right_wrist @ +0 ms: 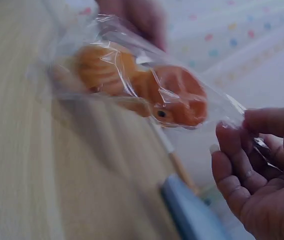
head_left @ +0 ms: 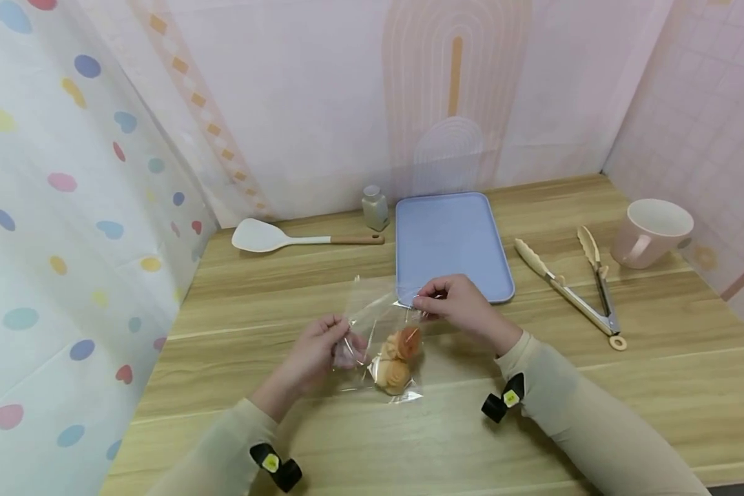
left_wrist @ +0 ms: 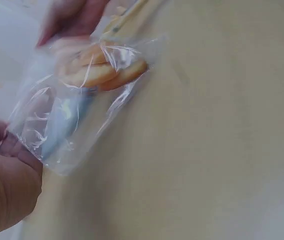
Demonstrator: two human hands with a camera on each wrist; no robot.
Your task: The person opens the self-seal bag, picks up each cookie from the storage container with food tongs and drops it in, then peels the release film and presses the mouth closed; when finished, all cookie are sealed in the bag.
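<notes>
A clear plastic bag (head_left: 372, 310) is held up over the table between both hands. Inside it lie orange-brown pieces that look like bread or pastries (head_left: 398, 362), also seen through the film as pastries (right_wrist: 177, 95) in the right wrist view. My left hand (head_left: 313, 348) pinches the bag's left side between thumb and fingers. At the bag's upper right edge, my right hand (head_left: 461, 306) pinches the film between thumb and forefinger. The left wrist view shows the bag (left_wrist: 62, 125) stretched between the two hands, somewhat blurred.
Behind the bag lies a blue tray (head_left: 452, 241). A white spatula (head_left: 263, 236) with a wooden handle and a small jar (head_left: 375, 208) are at the back. To the right are tongs (head_left: 579, 296), spread apart, and a pink mug (head_left: 647, 238). Curtains bound the table (head_left: 235, 289).
</notes>
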